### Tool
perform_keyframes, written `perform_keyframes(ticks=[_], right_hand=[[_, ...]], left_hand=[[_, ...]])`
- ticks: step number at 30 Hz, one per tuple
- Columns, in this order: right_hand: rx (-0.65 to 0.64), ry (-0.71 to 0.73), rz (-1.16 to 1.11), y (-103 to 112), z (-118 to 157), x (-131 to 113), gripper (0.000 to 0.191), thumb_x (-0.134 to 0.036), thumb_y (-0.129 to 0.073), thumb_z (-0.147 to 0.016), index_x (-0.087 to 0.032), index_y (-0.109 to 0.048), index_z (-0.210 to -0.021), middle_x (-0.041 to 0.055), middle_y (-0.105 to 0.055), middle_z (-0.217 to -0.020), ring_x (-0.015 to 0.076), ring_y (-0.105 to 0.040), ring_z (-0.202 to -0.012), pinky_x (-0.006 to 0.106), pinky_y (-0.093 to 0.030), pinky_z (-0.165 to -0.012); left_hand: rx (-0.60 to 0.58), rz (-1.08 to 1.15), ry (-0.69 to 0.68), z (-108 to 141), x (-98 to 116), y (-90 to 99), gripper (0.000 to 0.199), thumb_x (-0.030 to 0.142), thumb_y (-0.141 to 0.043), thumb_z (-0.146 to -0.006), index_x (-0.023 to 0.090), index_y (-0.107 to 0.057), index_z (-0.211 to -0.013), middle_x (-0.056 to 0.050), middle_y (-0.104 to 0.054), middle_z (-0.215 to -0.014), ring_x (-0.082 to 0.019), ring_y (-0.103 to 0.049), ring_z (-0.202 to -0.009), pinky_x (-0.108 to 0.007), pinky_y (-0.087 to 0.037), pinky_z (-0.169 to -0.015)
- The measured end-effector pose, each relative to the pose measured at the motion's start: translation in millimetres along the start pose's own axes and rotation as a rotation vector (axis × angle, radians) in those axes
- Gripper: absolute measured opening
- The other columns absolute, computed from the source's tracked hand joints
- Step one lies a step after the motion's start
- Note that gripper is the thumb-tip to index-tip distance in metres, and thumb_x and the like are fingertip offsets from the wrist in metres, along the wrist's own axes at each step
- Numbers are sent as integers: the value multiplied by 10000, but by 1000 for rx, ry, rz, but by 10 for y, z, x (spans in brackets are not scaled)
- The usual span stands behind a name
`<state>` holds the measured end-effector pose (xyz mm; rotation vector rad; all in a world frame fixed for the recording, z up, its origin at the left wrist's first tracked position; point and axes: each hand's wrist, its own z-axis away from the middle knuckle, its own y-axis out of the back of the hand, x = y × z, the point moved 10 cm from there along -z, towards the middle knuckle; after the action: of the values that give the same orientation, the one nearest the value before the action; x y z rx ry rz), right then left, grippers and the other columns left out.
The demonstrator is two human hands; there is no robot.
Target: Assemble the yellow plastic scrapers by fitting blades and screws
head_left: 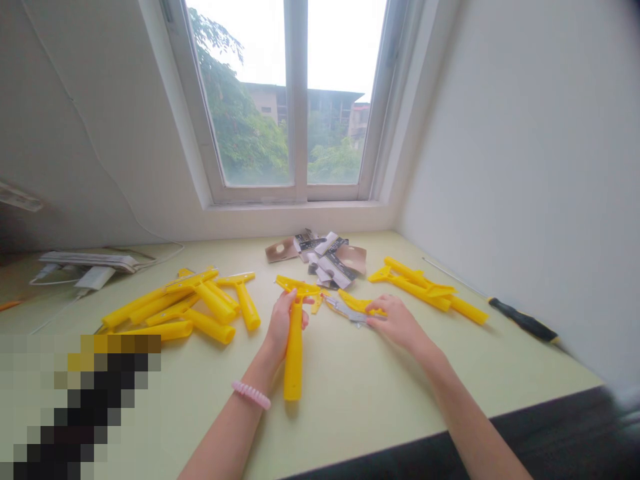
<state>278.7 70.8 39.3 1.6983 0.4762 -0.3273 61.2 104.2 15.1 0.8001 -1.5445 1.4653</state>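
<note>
While the person sits at the window end of the pale green surface (350,413), the left hand (287,325) closes its grip around a yellow plastic scraper (294,357), fingers wrapped just below the crossbar, the long handle lying toward the person and its end near the surface. A pink coil bracelet (251,395) circles that wrist. The right hand (395,321) sits just beside, fingers lightly curled, tips at a silver metal piece (346,312) lying with a yellow plastic part (357,305); whether that grip pinches anything, I cannot tell. Left of the hands lies a loose heap of yellow scrapers (200,310); to the right, a smaller cluster (425,288). Torn card packaging (325,257) is piled toward the window (295,100). A black-and-yellow screwdriver (525,321) lies near the right wall (520,167).
</note>
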Motion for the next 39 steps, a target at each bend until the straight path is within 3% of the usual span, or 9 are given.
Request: perform_keyframes(ticks=[6,11,15,20,23,26,31,35,39], right_hand=[[-40,94,-19,-86,15,-70,158,-233,-510,-731,-197,-643,-807,50,-568,-863,185,-502,-869,292,-364,-786],[-78,88,-65,-59,-19,-92,64,-211,-537,-683,-176,-588,-699,38,-576,-812,184,-514,-834,295,-380,-749],[-131,59,-218,11,-91,-190,81,-225,-502,-698,-170,-560,-686,15,-587,-722,160,-533,-718,278,-401,-670],[-129,110,-505,111,-242,-500,196,-282,-522,-703,-183,-552,-870,0,-578,-785,126,-532,-683,241,-416,-609],[-139,62,-595,103,-341,-625,196,-348,-512,-715,-180,-544,-811,-23,-537,-671,104,-498,-583,216,-387,-523],[-84,54,-669,121,-442,-710,185,-361,-516,-708,-177,-530,-728,-28,-533,-620,103,-498,-567,221,-388,-534],[-78,31,-1009,-80,-558,-707,140,-326,-480,-723,-188,-454,-727,-11,-598,-620,133,-572,-621,266,-433,-638],[-10,-55,-1239,-239,-585,-571,164,-333,-505,-703,-205,-431,-774,-32,-585,-576,122,-552,-543,253,-431,-591],[15,-103,-1326,-299,-578,-533,291,-325,-539,-690,-201,-510,-952,-48,-550,-590,89,-482,-498,214,-393,-533]], left_hand=[[-19,-7,53,-1,-57,-22,409,397,-445,-747,168,-468,-1085,-26,-629,-713,-65,-438,-314,-193,-279,-334],[-32,-9,65,13,-73,-46,402,392,-447,-748,159,-464,-1075,-24,-620,-697,-65,-432,-307,-193,-269,-331],[-27,-39,85,22,-95,-44,362,394,-457,-745,164,-466,-1025,-22,-617,-695,-67,-443,-314,-190,-280,-334],[-49,-80,102,46,-116,-89,340,409,-469,-737,167,-458,-976,-26,-622,-693,-65,-444,-318,-183,-284,-331],[-58,-90,100,51,-115,-101,336,411,-470,-736,169,-455,-969,-24,-621,-686,-66,-441,-316,-185,-293,-332],[-59,-91,96,44,-112,-96,334,413,-465,-738,168,-457,-966,-23,-618,-674,-67,-439,-313,-186,-295,-328],[-84,-88,123,31,-152,-106,351,407,-449,-747,168,-448,-1003,-22,-619,-676,-68,-440,-303,-182,-285,-319],[-148,-108,170,36,-219,-163,384,410,-432,-759,169,-451,-1057,-32,-626,-696,-73,-442,-294,-187,-280,-309],[-200,-129,195,50,-272,-211,416,430,-428,-759,162,-461,-1076,-39,-620,-691,-74,-449,-293,-186,-273,-293]])
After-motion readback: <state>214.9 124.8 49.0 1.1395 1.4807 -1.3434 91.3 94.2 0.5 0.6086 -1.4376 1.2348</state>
